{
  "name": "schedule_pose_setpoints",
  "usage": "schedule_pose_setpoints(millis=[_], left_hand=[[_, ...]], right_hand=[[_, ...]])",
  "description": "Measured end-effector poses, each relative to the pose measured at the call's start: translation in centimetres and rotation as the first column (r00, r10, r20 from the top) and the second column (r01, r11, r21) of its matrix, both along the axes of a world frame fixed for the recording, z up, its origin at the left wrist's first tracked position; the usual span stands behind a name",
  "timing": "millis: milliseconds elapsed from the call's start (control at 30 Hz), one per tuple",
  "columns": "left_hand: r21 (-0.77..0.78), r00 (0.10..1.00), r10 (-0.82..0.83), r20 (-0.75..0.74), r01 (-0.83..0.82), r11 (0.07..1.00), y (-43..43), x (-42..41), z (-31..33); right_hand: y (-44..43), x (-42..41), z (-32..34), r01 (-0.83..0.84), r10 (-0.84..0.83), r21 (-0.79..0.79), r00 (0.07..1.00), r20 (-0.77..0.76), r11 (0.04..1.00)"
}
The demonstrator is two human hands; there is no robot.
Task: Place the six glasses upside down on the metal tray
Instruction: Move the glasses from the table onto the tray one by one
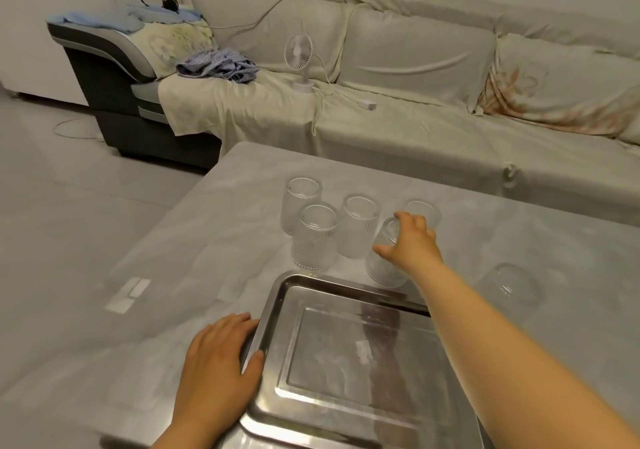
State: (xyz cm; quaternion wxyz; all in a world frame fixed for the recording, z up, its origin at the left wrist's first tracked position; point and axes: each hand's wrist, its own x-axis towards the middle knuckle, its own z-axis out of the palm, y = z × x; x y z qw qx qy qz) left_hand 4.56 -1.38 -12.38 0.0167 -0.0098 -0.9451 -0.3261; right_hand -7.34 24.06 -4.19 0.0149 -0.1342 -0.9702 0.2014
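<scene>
Clear ribbed glasses (356,225) upright on tabletop (194,275); right hand (410,242) curled around one; left hand (221,355) flat, steadying bare metal tray (273,313).

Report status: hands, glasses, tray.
Left hand flat at tray edge, holding nothing. Right hand closing on near glass, grip unconfirmed. Tray holds no glasses; six on table, one apart at right. Nothing in the way.
</scene>
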Motion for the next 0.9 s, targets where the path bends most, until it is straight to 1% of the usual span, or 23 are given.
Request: schedule_pose_setpoints(millis=[133,233,300,367,467,533,567,633,767,900], left_hand=[[0.009,1.0,-0.004,0.001,0.004,1.0,-0.1,0.0,0.0],[0.042,1.0,-0.004,-0.001,0.004,0.999,-0.3,0.1,0.1],[0.048,1.0,-0.01,-0.009,0.01,0.999,-0.4,0.1,0.1],[0.044,1.0,-0.017,-0.015,0.018,0.999,-0.4,0.2,0.3],[0.033,1.0,-0.019,-0.013,0.019,0.999,-0.3,0.3,0.5],[0.03,1.0,-0.021,-0.008,0.021,0.999,-0.3,0.4,0.6],[0.033,1.0,-0.018,-0.004,0.018,0.999,-0.2,0.4,0.7],[0.041,1.0,-0.008,0.008,0.008,0.999,-0.1,0.6,1.0],[0.041,1.0,-0.002,0.029,0.001,0.999,0.1,1.1,1.4],[0.035,0.998,-0.005,0.062,0.003,0.999,0.2,1.6,1.6]], right_hand=[[-0.1,-0.3,0.4,0.005,-0.005,0.002,0.999,0.042,1.0],[-0.1,0.3,0.4,-0.001,0.001,-0.016,1.0,-0.004,1.0],[0.0,1.2,0.4,-0.006,0.004,-0.03,0.998,-0.063,1.0],[0.5,2.3,0.9,-0.018,0.009,-0.056,0.987,-0.159,0.998],[1.6,4.1,2.5,-0.052,0.001,-0.143,0.942,-0.336,0.988],[2.6,5.4,3.7,-0.077,-0.012,-0.201,0.913,-0.408,0.977],[3.1,6.1,4.2,-0.087,-0.013,-0.224,0.912,-0.41,0.971],[4.0,7.9,4.5,-0.111,0.019,-0.245,0.937,-0.349,0.963],[4.5,11.2,3.1,-0.176,0.146,-0.148,0.971,-0.191,0.973],[4.6,12.6,1.5,-0.193,0.181,-0.128,0.978,-0.101,0.973]])
